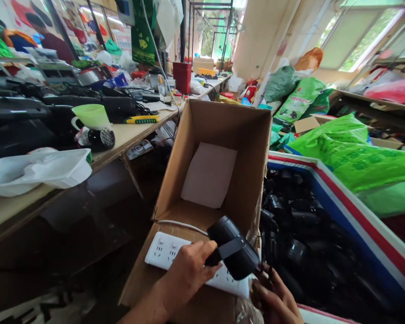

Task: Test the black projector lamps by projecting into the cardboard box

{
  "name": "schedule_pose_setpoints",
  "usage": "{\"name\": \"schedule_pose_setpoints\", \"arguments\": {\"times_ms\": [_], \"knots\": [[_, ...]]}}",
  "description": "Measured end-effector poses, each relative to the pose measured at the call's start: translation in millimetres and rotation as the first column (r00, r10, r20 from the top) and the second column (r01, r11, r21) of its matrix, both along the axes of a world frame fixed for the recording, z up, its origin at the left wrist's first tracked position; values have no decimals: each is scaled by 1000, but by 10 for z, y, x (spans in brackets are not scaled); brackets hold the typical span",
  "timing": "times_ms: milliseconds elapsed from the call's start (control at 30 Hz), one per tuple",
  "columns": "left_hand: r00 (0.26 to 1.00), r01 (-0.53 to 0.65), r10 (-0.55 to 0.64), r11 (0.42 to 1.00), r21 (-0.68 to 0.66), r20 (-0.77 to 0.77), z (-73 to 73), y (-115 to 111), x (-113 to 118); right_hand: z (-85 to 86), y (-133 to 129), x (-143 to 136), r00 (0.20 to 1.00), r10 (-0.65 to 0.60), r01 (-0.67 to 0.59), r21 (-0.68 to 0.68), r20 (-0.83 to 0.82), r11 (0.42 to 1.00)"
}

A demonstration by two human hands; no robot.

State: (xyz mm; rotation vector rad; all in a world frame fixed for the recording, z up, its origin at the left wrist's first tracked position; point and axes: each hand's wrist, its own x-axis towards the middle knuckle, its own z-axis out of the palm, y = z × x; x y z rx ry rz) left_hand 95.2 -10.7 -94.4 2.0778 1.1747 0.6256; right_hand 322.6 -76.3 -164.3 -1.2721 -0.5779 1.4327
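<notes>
My left hand point(191, 265) is closed round the short handle of a black plastic device point(234, 247) with a thick rounded barrel, possibly a small hair dryer. The device hangs tilted over a white power strip point(158, 252), which lies on a flap of the cardboard box. At the lower right my right hand point(276, 294) has its fingers bent around what looks like a thin black cord point(261, 265) by the device's end. Its fingertips are partly in shadow. A white cable point(182, 225) runs from the strip's side along the box edge.
The open cardboard box point(170, 180) has a pale sheet point(209, 175) on its bottom. To its right, a striped bin point(351, 202) holds several black devices. On the left table stand white trays point(60, 168), a green cup point(92, 116) and a yellow-green cutter point(141, 119). Green bags point(351, 153) lie beyond.
</notes>
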Motion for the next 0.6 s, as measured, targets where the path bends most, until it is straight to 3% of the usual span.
{"name": "schedule_pose_setpoints", "arguments": {"times_ms": [100, 200, 267, 333, 400, 467, 533, 600], "knots": [[972, 126, -97, 984, 128, -212, -6, -60, 110, 10, -110, -69, 997, 34, -29, 79, -64, 996], [929, 265, -166, 923, 280, -331, -26, -152, 228, 89, -120, -182, 989, -45, 32, 95, 138, 995], [936, 285, -183, 895, 343, -300, -69, -204, 278, 159, -98, -224, 965, -106, 82, 107, 239, 991], [970, 224, -179, 916, 332, -163, -128, -223, 296, 212, -78, -222, 958, -128, 93, 143, 258, 985], [991, 105, -122, 967, 233, 61, -188, -201, 294, 242, -72, -201, 963, -109, 66, 174, 248, 982], [955, -28, 23, 1000, 13, 295, -241, -154, 289, 266, -87, -207, 972, -71, 30, 184, 223, 982], [864, -6, 151, 957, -289, 480, -281, -108, 298, 305, -117, -272, 977, -64, 25, 186, 206, 982], [781, 155, 211, 846, -510, 587, -298, -84, 331, 359, -142, -382, 970, -66, 19, 197, 236, 980]]}}
